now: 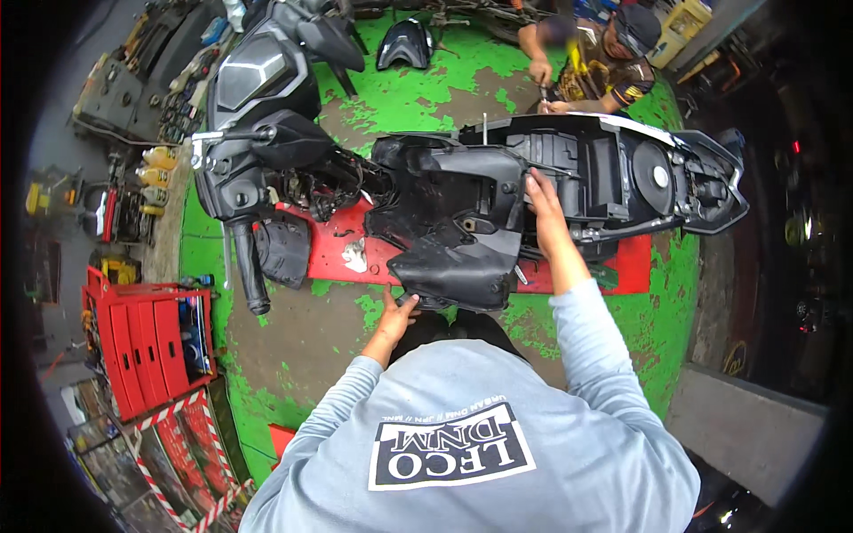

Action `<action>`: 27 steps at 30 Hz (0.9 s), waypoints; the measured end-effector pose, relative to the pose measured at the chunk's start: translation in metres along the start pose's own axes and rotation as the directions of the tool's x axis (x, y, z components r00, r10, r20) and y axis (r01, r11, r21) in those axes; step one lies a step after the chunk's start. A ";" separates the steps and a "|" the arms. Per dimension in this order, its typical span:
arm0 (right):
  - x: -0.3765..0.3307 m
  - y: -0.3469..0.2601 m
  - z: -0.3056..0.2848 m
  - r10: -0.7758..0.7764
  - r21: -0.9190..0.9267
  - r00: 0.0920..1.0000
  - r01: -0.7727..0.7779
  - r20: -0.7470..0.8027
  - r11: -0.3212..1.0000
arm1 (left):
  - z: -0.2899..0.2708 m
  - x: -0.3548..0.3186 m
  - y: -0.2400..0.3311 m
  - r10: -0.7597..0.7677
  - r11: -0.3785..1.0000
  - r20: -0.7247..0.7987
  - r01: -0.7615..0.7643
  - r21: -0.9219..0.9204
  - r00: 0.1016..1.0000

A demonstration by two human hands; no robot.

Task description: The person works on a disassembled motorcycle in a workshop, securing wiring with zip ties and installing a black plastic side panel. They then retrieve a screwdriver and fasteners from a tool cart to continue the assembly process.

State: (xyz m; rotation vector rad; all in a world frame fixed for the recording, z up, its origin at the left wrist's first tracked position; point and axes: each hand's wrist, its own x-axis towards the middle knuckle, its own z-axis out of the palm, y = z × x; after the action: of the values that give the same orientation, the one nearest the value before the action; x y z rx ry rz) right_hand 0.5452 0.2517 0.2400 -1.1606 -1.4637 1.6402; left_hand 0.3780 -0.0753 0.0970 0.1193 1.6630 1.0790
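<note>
A partly stripped black scooter (267,133) lies across a red lift platform (633,265), with its under-seat compartment (613,169) open. A loose black body panel (462,240) sits at its middle. My left hand (392,322) grips the panel's lower edge from underneath. My right hand (538,202) holds the panel's upper right edge, next to the compartment. Both my arms are in grey long sleeves.
Another person (591,67) crouches on the far side, working at the scooter with a thin tool. A red tool cabinet (147,346) stands at the left, with yellow bottles (155,173) beyond it. A black fairing piece (404,44) lies on the worn green floor (400,98). A concrete ledge (746,426) runs at lower right.
</note>
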 end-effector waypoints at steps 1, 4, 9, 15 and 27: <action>0.014 0.000 0.005 0.057 -0.018 0.998 -0.057 -0.002 0.998 | 0.002 -0.001 0.001 0.027 0.999 -0.032 -0.028 -0.030 0.999; 0.033 -0.006 0.023 0.102 0.106 0.970 -0.128 0.223 0.986 | -0.001 -0.003 -0.001 0.045 0.994 -0.042 -0.048 -0.096 0.998; 0.040 -0.027 0.070 0.002 0.029 0.965 -0.010 0.262 1.000 | -0.024 -0.010 0.011 0.129 0.953 -0.195 -0.176 -0.246 0.972; 0.076 -0.033 0.116 0.020 0.054 0.959 -0.037 0.283 0.998 | -0.066 -0.005 0.026 0.196 0.847 -0.314 -0.322 -0.423 0.929; 0.152 -0.057 0.168 0.105 0.174 0.891 -0.199 0.442 0.964 | 0.000 -0.075 0.174 0.874 0.461 -0.234 -0.573 0.677 0.426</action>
State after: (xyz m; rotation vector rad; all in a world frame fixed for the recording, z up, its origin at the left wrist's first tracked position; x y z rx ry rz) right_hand 0.3252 0.3286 0.2649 -0.8417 -1.4279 2.2129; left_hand 0.3337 -0.0173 0.2717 1.1348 2.5404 1.3823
